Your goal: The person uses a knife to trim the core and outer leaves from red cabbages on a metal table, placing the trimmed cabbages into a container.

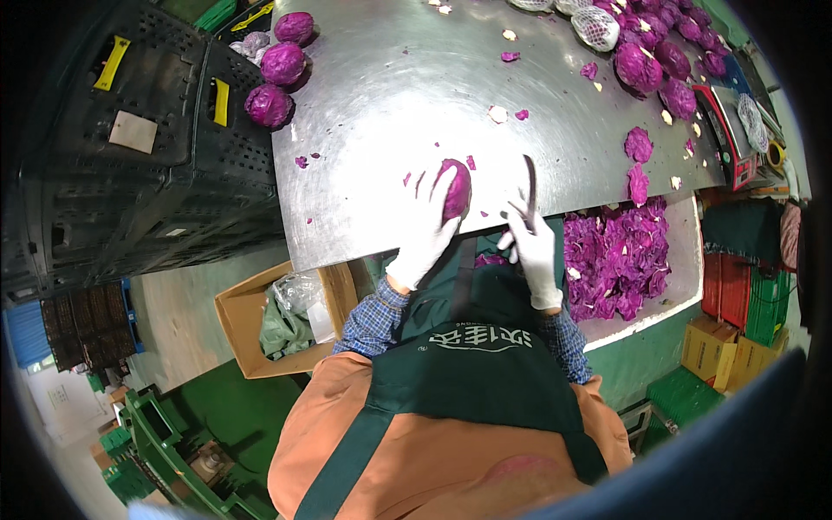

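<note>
My left hand [426,227], in a white glove, grips a red cabbage [457,190] near the front edge of the metal table [364,182]. To its right, my right hand [532,244], also gloved, holds a knife [531,185] with a dark curved blade pointing up and away from me. The blade is apart from the cabbage. Small purple leaf scraps and a pale cut piece of cabbage stem [498,114] lie on the metal beyond my hands.
Red cabbages [269,105] line the table's left edge by stacked black crates [240,156]. More cabbages [639,67] are piled back right, near a red scale [721,130]. A white bin [690,260] of loose leaves stands below right; a cardboard box [237,325] is below left.
</note>
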Demonstrator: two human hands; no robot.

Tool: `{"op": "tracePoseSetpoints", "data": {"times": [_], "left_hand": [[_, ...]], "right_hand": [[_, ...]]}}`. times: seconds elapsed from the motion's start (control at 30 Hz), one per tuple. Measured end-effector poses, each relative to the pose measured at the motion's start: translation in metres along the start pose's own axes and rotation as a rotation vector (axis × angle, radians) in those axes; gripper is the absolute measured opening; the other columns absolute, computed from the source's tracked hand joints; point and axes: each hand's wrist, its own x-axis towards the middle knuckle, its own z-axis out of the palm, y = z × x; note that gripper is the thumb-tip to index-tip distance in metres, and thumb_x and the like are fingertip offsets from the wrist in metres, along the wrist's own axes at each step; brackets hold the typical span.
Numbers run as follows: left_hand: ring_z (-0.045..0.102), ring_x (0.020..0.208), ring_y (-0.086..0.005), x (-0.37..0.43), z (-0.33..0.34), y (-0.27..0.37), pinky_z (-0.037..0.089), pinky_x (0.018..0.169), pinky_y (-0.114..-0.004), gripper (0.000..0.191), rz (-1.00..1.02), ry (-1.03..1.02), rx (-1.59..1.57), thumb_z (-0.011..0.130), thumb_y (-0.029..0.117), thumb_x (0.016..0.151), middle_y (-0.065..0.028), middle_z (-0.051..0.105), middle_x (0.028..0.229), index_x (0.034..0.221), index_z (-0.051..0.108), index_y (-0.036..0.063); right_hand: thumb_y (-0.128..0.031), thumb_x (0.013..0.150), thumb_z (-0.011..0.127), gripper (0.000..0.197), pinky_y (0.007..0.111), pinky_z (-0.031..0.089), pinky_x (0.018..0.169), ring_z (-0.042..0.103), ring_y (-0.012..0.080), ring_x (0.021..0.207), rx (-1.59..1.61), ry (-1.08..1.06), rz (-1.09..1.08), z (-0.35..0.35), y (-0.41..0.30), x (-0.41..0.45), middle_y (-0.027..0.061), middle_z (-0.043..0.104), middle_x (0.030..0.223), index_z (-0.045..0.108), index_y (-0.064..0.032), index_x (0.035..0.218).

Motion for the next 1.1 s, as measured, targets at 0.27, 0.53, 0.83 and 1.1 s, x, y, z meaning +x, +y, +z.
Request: {"op": "tracePoseSetpoints", "data": {"times": [0.27, 0.53, 0.83, 1.1], "left_hand": [[0.041, 0.127, -0.0394, -0.008, 0.006, 0.035, 0.033, 0.107, -0.048, 0.08, -0.07, -0.056, -0.114, 0.074, 0.027, 0.08, -0.0239, 0.041, 0.139, 0.145, 0.034, 0.0032], [0.046, 0.125, -0.0324, -0.009, 0.023, 0.01, 0.04, 0.104, -0.041, 0.077, -0.203, -0.105, -0.373, 0.081, 0.024, 0.075, -0.0206, 0.045, 0.135, 0.138, 0.042, 0.0024], [0.052, 0.118, -0.0289, -0.005, 0.035, 0.032, 0.045, 0.099, -0.038, 0.085, -0.308, -0.116, -0.371, 0.085, 0.025, 0.07, -0.0195, 0.05, 0.127, 0.137, 0.04, -0.0015], [0.055, 0.113, -0.0331, 0.012, 0.038, 0.044, 0.048, 0.094, -0.041, 0.085, -0.242, -0.138, -0.279, 0.084, 0.032, 0.069, -0.021, 0.054, 0.125, 0.136, 0.043, 0.0005]], "right_hand": [[-0.021, 0.092, 0.064, 0.04, 0.019, 0.036, 0.04, 0.046, 0.0043, 0.043, -0.069, -0.04, 0.14, 0.012, 0.004, 0.014, 0.0024, 0.064, 0.067, 0.058, 0.0025, 0.123], [-0.023, 0.094, 0.06, 0.044, 0.018, 0.036, 0.042, 0.048, 0.0048, 0.048, 0.006, -0.053, 0.111, -0.004, 0.005, 0.012, 0.0022, 0.063, 0.068, 0.053, 0.0029, 0.129], [-0.019, 0.094, 0.058, 0.036, 0.02, 0.034, 0.039, 0.047, 0.0057, 0.043, -0.041, 0.018, 0.108, -0.015, 0.023, 0.015, 0.0043, 0.065, 0.068, 0.058, 0.0038, 0.123], [-0.019, 0.095, 0.058, 0.028, 0.022, 0.037, 0.04, 0.047, 0.0071, 0.043, -0.069, 0.083, -0.021, -0.019, 0.026, 0.016, 0.0038, 0.064, 0.065, 0.064, 0.0022, 0.113]]}}
